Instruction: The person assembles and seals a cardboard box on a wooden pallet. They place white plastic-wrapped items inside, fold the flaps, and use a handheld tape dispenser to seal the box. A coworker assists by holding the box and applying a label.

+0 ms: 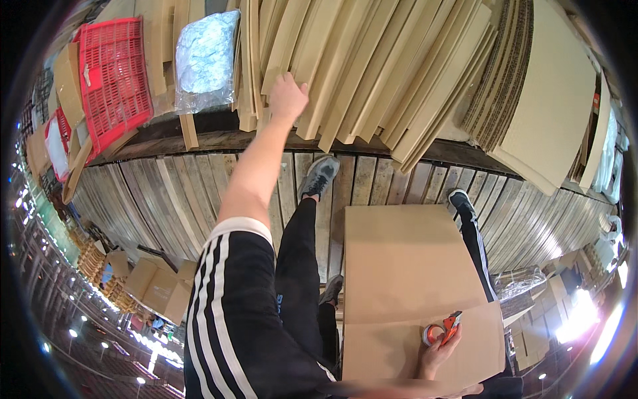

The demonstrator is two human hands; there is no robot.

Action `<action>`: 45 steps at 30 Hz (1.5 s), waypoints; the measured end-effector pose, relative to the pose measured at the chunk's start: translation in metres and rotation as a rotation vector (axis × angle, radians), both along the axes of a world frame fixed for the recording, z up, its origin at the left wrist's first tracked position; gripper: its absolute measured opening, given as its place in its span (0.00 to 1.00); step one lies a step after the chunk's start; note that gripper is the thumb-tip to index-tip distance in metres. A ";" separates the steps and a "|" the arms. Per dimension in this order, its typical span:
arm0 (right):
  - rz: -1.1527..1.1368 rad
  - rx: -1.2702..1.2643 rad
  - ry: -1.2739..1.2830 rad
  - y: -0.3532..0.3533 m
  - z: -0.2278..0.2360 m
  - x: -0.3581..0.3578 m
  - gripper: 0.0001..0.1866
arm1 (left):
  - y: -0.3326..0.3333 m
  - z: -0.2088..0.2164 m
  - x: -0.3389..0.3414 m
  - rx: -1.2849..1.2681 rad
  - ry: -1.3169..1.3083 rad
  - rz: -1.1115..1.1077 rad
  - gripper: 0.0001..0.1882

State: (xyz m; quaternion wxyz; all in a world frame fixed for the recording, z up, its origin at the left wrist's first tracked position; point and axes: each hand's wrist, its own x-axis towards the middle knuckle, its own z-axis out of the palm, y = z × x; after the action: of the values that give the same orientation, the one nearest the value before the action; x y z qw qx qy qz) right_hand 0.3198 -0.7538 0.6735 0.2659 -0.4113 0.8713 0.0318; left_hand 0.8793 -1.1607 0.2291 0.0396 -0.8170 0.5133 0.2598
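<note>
My left hand (pixel 288 100) reaches far forward, its fingers curled at the edge of one flattened cardboard box (pixel 286 50) in a long leaning row. The fingertips are partly hidden against the cardboard. Low and right of centre, my right hand (pixel 438 356) grips an orange tape dispenser (pixel 452 324) with a round roll of tape on it. Behind that hand a large brown cardboard box (pixel 405 259) stands close to my body, its broad plain side showing. A fold crosses it just above the dispenser.
Left of the row lie a clear plastic bag (pixel 207 53) with pale contents and a red plastic crate (pixel 116 80). A stack of wider cardboard sheets (pixel 541 100) leans at far right. Wooden slats (pixel 379 179) form the floor. More boxes (pixel 159 286) stand at lower left.
</note>
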 end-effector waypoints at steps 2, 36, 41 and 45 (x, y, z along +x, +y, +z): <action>-0.051 0.004 -0.037 0.001 -0.005 0.002 0.32 | 0.017 -0.014 -0.029 -0.157 -0.187 0.027 0.35; -0.036 0.234 0.149 -0.025 0.009 0.040 0.37 | 0.003 -0.050 -0.045 -0.059 -0.264 -0.033 0.24; -0.078 0.280 0.138 -0.017 0.007 0.049 0.37 | 0.012 -0.047 -0.038 0.041 -0.237 -0.089 0.23; 0.002 0.098 0.183 -0.013 -0.005 0.056 0.35 | 0.025 -0.054 -0.046 -0.063 0.075 0.055 0.15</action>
State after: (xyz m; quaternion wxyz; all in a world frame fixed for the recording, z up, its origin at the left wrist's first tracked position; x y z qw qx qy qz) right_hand 0.3754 -0.7671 0.6683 0.2050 -0.3941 0.8889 0.1122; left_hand 0.8334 -1.1361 0.1754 -0.0126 -0.8213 0.4998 0.2748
